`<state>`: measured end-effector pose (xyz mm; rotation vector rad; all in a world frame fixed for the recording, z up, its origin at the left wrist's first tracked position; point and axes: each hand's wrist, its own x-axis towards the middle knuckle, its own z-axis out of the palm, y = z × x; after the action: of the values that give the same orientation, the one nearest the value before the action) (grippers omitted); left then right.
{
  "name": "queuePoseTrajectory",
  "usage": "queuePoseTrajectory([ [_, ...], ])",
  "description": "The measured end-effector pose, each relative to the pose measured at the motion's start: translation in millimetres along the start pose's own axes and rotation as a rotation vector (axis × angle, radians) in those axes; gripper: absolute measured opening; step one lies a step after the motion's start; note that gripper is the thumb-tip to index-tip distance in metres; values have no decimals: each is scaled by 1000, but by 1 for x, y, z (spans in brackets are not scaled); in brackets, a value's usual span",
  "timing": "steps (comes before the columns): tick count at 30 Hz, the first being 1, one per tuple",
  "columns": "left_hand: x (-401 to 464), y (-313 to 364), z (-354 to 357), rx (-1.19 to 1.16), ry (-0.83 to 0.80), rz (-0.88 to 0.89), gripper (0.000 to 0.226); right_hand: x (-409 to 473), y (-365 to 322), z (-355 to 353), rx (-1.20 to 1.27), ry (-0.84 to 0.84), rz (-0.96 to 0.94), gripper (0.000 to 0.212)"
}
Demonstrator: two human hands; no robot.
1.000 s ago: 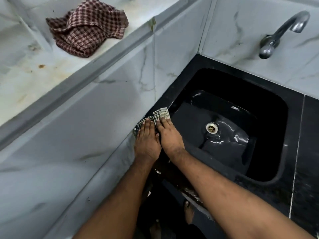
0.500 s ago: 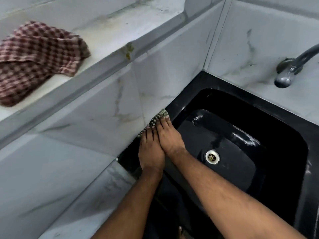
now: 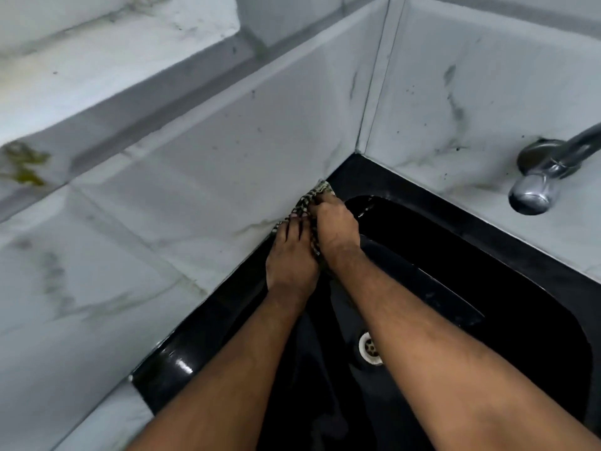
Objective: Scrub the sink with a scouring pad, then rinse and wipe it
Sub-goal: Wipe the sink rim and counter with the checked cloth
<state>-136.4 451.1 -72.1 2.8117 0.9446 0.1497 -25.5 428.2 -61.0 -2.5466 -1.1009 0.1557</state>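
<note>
- The left hand [image 3: 291, 260] lies flat, palm down, on a checked cloth [image 3: 320, 192] on the left rim of the black sink [image 3: 507, 265]; its fingers are straight, side by side, and point toward the far corner.
- The right hand [image 3: 335, 229] sits just beside the left, touching it, a little farther along the rim. Its fingers bend down over the cloth and bunch it against the rim, so it grasps the cloth while the left only presses.
- Only a little of the cloth shows: a crumpled end past the right fingertips, close to the far left corner of the sink, and a strip between the two hands. It lies where the rim meets the tiled wall [image 3: 201, 190] on the left.
- Both forearms reach in from the near edge; the right one crosses above the basin.
- The basin is dark and glossy, with a bright glint on the near left rim.
- The metal drain [image 3: 369, 348] sits in the basin floor, partly hidden behind the right forearm.
- A chrome tap [image 3: 541, 177] juts from the far wall at the right edge, its spout above the far rim, well apart from the hands.
- A pale ledge [image 3: 97, 60] runs along the top of the left wall, with a yellowish stain [image 3: 22, 164] on its edge at far left.
</note>
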Motion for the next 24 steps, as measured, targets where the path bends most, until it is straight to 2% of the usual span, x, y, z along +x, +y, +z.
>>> queuePoseTrajectory([
  [8, 82, 38, 17, 74, -102, 86, 64, 57, 81, -10, -312, 81, -154, 38],
  [14, 123, 50, 27, 77, -204, 188, 60, 52, 125, -39, -349, 62, -60, 39],
  [20, 136, 98, 49, 81, -155, 363, 62, 22, 168, -65, -430, 16, 6, 42],
  [24, 131, 120, 58, 98, -187, 429, 64, 3, 188, -74, -474, -7, 1, 48],
])
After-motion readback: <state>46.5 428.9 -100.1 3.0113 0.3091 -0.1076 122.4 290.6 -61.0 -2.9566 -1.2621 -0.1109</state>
